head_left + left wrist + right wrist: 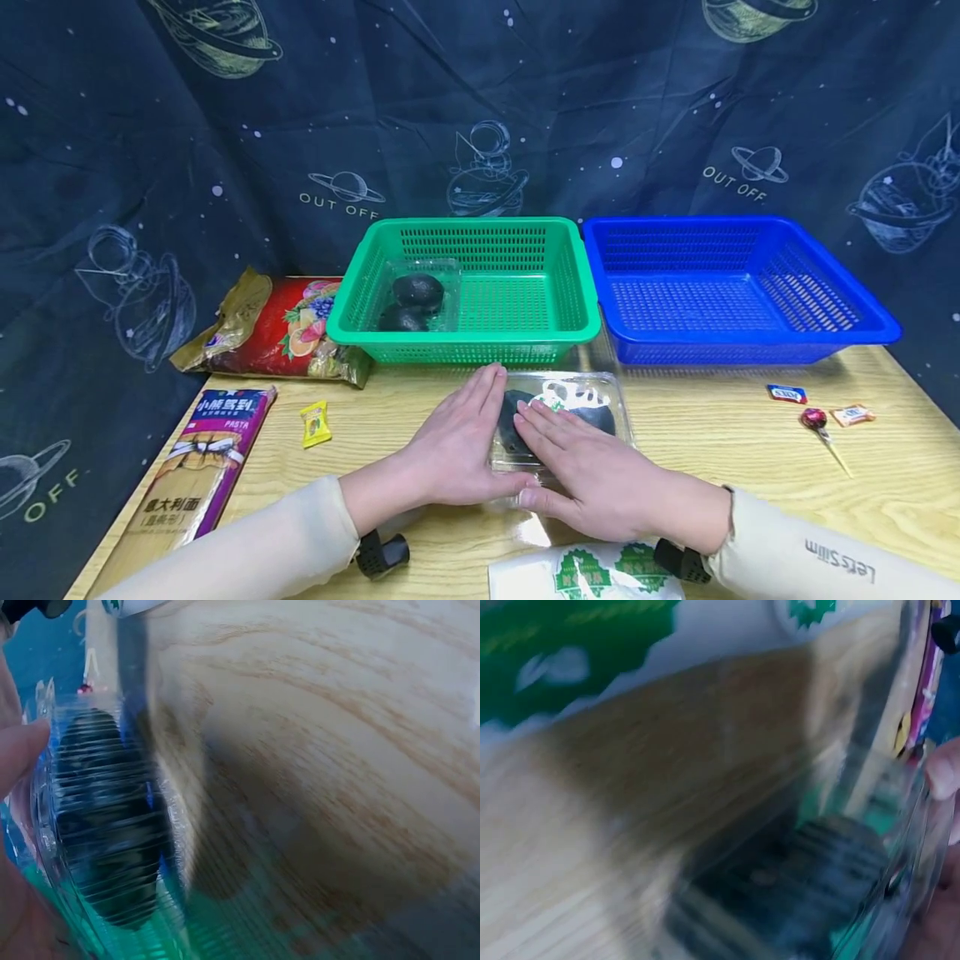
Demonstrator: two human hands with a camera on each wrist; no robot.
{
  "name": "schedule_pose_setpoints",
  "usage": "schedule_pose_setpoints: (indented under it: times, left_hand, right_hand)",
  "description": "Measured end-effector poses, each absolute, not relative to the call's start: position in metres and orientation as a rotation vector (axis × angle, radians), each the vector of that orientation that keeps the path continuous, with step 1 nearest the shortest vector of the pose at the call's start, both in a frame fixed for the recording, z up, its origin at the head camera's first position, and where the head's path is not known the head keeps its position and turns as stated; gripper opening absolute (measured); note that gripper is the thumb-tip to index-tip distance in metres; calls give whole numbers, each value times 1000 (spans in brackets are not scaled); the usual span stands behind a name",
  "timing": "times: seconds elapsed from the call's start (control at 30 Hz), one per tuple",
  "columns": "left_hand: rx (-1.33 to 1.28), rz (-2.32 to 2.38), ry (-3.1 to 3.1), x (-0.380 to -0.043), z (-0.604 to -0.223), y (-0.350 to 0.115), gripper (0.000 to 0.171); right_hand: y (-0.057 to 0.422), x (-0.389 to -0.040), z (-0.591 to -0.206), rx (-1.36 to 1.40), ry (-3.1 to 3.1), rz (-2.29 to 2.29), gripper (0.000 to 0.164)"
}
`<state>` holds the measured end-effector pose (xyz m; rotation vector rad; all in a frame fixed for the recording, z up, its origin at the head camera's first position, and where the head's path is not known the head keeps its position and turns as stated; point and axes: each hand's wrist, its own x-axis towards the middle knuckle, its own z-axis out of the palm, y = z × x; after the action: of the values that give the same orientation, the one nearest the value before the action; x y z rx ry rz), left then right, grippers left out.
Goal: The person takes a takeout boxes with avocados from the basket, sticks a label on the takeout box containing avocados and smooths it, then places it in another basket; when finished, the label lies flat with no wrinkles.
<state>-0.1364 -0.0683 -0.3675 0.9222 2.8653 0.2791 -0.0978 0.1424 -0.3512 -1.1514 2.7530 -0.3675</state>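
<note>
My left hand [459,446] and right hand [592,475] lie straight-fingered against the box [581,387]; I should press evenly so it doesn't buckle.

We see a glossy, clear plastic box [585,398] at centre, a green basket [480,337] and blue basket [750,337] of smooth plastic, a wood-grained table [712,433], and matt cloth [600,108] above.

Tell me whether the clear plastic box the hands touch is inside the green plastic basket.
No, the clear plastic box is outside the green plastic basket, on its near side.
</note>
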Motion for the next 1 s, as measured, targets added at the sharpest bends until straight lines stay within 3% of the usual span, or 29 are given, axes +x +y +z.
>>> schedule_pose_setpoints:
  times: [0.37, 0.73, 1.0]
  left_hand:
    - [916, 255, 2869, -135, -366, -67, 123]
    - [928, 283, 2877, -135, -367, -67, 123]
    - [918, 276, 2880, -136, -368, -67, 124]
  right_hand:
    - [178, -97, -349, -1319, 2772, -386, 57]
    - [194, -98, -346, -1216, 2773, -509, 51]
    - [173, -104, -350, -1184, 2811, -473, 61]
